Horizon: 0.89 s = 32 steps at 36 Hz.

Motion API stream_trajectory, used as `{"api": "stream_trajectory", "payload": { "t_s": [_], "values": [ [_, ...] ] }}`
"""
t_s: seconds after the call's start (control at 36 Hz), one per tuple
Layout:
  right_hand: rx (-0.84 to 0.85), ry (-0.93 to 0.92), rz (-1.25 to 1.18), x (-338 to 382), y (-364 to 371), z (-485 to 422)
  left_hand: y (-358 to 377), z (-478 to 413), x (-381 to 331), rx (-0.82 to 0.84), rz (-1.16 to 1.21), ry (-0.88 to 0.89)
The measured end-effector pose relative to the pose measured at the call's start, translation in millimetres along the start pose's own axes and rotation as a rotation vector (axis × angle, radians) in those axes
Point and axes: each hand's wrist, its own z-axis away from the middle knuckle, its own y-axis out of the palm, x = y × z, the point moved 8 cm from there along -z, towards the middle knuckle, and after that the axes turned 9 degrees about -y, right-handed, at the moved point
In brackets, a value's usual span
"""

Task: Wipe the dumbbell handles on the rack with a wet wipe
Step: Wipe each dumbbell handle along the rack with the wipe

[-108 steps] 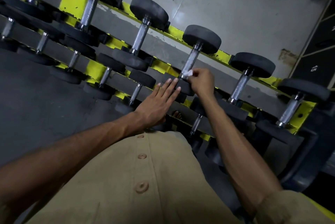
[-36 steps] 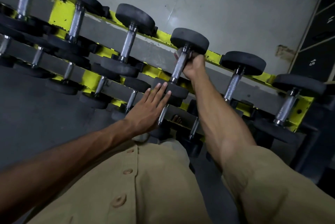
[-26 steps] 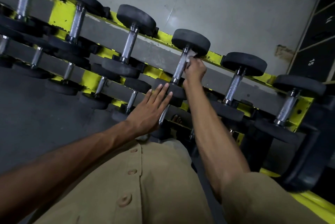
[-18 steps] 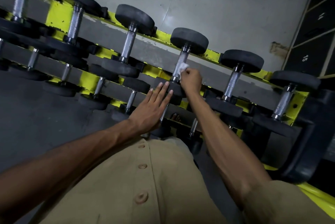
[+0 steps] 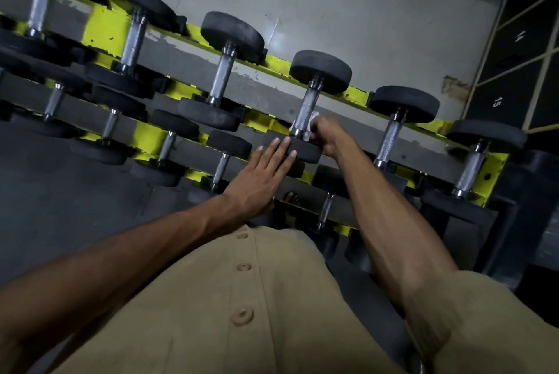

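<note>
1. The yellow and grey rack (image 5: 104, 27) runs from 10 o'clock to 4 o'clock.
2. The dumbbell (image 5: 314, 95) lies on its top row.
3. The left hand (image 5: 257, 180), fingers straight, presses the dumbbell's near head.
4. The right hand (image 5: 328, 137) pinches the white wet wipe (image 5: 311, 121) against the handle's lower end.

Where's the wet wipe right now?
The wet wipe is in the right hand, pressed against the lower end of a top-row dumbbell handle, just above the left hand.

Left hand (image 5: 257, 180) flat, fingers straight, right hand (image 5: 328, 136) curled in a grip, both arms extended
</note>
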Motion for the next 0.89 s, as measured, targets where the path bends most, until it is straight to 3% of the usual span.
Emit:
{"api": "stream_trajectory", "payload": {
  "t_s": [0.14, 0.22, 0.42, 0.47, 0.58, 0.64, 0.75, 0.89],
  "values": [
    [-0.151, -0.186, 0.332, -0.4, -2.8, 10.0, 0.8, -2.1, 4.3, -0.012, -0.007, 0.012],
    [-0.229, -0.222, 0.386, -0.4, -0.8, 19.6, 0.8, -3.0, 5.5, -0.018, -0.008, 0.023],
    [-0.360, 0.009, -0.346, 26.4, -3.7, -23.3, 1.6, -2.7, 9.9, -0.013, -0.009, 0.058],
    [-0.374, -0.030, -0.353, 35.9, -5.7, -31.9, 1.0, -2.5, 9.7, -0.018, -0.008, 0.066],
    [-0.552, -0.322, 0.279, 53.7, -10.6, 3.5, 0.7, -1.0, 11.6, -0.037, 0.003, 0.091],
    [-0.562, -0.548, 0.457, 58.2, -4.0, 27.5, 1.5, -1.5, 11.5, -0.063, 0.004, 0.099],
    [-0.324, -0.923, 1.006, 63.6, 15.5, 41.3, 4.1, -2.9, 12.6, -0.076, 0.010, 0.108],
    [0.011, -1.124, 1.670, 55.1, 42.9, 27.9, 7.4, -3.4, 13.2, -0.116, 0.034, 0.135]
  ]
}}
